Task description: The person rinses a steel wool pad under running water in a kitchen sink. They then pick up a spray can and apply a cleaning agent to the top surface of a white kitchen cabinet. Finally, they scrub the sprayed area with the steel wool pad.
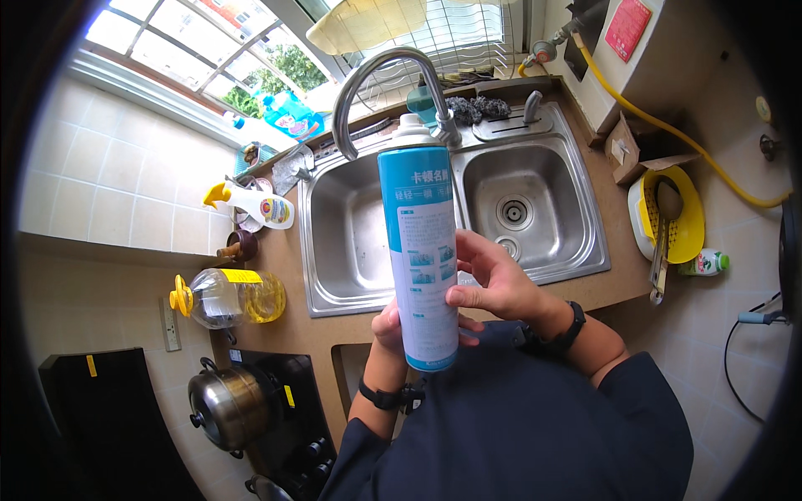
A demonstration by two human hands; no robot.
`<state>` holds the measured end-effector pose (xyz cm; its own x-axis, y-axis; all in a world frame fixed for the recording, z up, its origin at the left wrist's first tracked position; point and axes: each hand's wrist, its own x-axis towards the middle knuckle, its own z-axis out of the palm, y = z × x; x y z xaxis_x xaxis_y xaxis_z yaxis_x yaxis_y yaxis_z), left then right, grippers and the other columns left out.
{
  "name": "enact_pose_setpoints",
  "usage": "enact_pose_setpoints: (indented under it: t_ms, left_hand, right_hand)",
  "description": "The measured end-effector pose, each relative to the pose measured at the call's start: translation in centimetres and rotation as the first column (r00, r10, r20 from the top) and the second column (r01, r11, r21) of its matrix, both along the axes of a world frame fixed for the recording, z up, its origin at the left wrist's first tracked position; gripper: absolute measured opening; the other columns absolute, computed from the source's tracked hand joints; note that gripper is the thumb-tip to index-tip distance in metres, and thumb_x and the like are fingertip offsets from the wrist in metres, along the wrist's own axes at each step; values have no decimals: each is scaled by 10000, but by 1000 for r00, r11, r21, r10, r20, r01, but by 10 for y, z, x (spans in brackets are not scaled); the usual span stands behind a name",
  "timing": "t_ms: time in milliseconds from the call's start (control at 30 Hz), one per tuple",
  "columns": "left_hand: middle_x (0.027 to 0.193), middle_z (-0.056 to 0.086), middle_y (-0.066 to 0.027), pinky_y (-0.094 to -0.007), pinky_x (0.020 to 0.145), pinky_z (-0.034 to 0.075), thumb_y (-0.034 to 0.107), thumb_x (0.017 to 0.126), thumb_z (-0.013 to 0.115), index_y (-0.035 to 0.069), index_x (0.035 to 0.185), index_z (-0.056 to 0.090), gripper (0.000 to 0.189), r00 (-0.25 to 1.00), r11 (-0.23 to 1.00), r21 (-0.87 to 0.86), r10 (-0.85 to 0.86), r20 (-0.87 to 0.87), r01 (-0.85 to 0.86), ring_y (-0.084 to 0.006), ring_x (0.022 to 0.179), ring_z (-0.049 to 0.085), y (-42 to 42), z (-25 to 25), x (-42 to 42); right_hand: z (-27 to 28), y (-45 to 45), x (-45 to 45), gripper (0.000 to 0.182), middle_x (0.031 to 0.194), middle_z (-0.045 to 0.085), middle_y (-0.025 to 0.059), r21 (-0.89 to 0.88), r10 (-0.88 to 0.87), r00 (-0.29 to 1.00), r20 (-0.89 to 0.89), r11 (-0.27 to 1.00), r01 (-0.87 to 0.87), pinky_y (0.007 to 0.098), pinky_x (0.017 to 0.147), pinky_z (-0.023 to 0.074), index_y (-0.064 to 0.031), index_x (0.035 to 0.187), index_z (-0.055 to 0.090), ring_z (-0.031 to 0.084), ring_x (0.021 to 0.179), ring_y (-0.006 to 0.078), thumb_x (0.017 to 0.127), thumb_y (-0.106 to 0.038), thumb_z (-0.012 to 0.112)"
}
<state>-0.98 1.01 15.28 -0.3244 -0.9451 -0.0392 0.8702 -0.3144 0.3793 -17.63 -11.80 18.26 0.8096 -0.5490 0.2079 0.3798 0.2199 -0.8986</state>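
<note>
A tall blue and white aerosol can (pixel 423 250) with a white cap stands nearly upright before me, its printed back label facing the camera. My left hand (pixel 390 325) holds it from the lower left, partly hidden behind it. On its right side, my right hand (pixel 492 275) grips the can with the thumb in front and fingers behind. Beyond the can lies a stainless-steel double sink; its left basin (pixel 344 232) is partly covered by the can, and the right basin (pixel 551 194) shows its drain. A chrome gooseneck faucet (pixel 401 56) arches behind the can's cap.
Left of the sink are a spray bottle (pixel 269 210) with a yellow trigger and an oil bottle (pixel 238 299). A metal pot (pixel 229 407) sits on the black stove. Rightward are a yellow basket (pixel 689 219) with ladles, a cardboard box (pixel 623 150) and a yellow gas hose (pixel 651 119).
</note>
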Motion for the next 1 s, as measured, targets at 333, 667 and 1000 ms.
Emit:
enact_pose_setpoints:
  t_ms: [333,667,1000]
  left_hand:
    - [1400,421,-299,-660,936,488,507,824,671,-22,1520,152,1017,1000,1000,-11,-21,-5,21,-587,1180,515,-3,3,-2]
    - [1403,418,-304,-667,943,477,529,853,635,-24,1519,167,983,996,996,-61,-67,-52,64,-590,1194,502,3,-3,4]
    - [1372,440,-307,-669,926,489,492,839,657,-25,1512,168,979,997,998,-61,-29,-75,25,-583,1158,532,4,-4,0]
  right_hand:
    - [3,5,-2,772,1289,577,133,152,-15,1000,4,988,15,406,1018,480,2,1412,420,585,1180,247,810,-250,833]
    - [4,12,2,822,1273,561,149,161,-40,999,-23,986,43,413,1021,473,16,1396,416,571,1178,250,784,-317,852]
    - [8,13,2,837,1269,552,155,143,-36,998,-50,989,43,400,990,491,24,1389,416,564,1180,259,774,-331,859]
